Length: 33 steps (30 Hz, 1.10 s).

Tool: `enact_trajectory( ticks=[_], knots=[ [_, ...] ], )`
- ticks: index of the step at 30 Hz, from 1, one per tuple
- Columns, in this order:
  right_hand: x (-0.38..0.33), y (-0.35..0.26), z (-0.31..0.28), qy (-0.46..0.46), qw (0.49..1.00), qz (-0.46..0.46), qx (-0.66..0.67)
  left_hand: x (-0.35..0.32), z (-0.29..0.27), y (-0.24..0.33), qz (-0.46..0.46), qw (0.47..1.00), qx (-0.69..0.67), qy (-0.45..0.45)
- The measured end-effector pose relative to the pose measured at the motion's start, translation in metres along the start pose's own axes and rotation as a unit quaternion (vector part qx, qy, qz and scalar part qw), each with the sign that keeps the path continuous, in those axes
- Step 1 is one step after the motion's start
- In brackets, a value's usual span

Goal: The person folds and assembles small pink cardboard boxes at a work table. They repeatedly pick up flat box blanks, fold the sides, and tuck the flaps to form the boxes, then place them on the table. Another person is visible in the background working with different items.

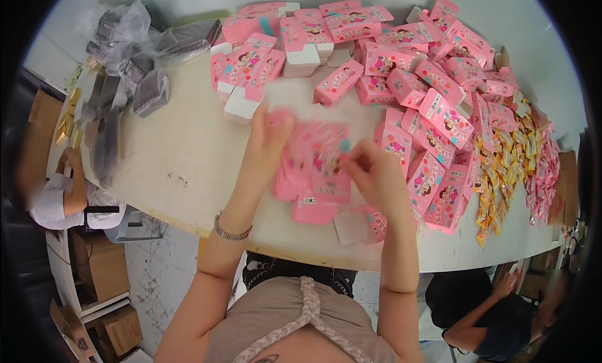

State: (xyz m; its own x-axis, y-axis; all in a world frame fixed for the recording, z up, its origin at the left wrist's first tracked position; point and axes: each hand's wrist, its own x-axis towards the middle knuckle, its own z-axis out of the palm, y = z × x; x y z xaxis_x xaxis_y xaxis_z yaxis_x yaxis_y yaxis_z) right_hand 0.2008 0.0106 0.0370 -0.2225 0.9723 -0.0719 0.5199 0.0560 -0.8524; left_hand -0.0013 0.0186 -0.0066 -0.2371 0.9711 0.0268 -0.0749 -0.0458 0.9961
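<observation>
Head view. One pink printed cardboard carton (316,151), motion-blurred, is held between the hands over the near middle of a pale curved-edge table (182,156). By the left hand (271,129) its upper left edge is clasped, thumb against fingers. At its right edge, thumb and forefinger of the right hand (375,168) are set close together; whether they are clamped cannot be told for blur.

Done, as judged: a large heap of pink box-shaped cartons (448,119), formed, piled loosely to the right; their contents cannot be told.

Left, as judged: flat-looking pink cardboard pieces (313,212), lying below the held carton; stacked pink cartons with white flaps (307,25), kept at the far side; loose yellow wrapped sachets (501,168) and loose pink wrapped sachets (544,181), spread at far right.
</observation>
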Motion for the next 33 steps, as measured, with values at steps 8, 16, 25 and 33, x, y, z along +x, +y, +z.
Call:
enact_trajectory(
  ticks=[8, 16, 25, 33],
  knots=[
    [-0.022, -0.028, 0.007, 0.078, 0.969, -0.236, 0.015, -0.010, 0.016, 0.047, -0.065, 0.940, -0.253, -0.217],
    [-0.022, 0.008, 0.025, 0.188, 0.951, -0.209, 0.128, -0.059, 0.037, 0.037, 0.180, 0.959, 0.036, -0.214],
    [-0.020, -0.005, 0.016, 0.122, 0.895, -0.150, 0.403, -0.057, 0.012, 0.044, 0.078, 0.935, 0.159, -0.307],
    [-0.027, -0.008, -0.001, 0.030, 0.946, -0.121, 0.300, -0.066, 0.005, 0.039, 0.161, 0.937, 0.148, -0.271]
  ],
)
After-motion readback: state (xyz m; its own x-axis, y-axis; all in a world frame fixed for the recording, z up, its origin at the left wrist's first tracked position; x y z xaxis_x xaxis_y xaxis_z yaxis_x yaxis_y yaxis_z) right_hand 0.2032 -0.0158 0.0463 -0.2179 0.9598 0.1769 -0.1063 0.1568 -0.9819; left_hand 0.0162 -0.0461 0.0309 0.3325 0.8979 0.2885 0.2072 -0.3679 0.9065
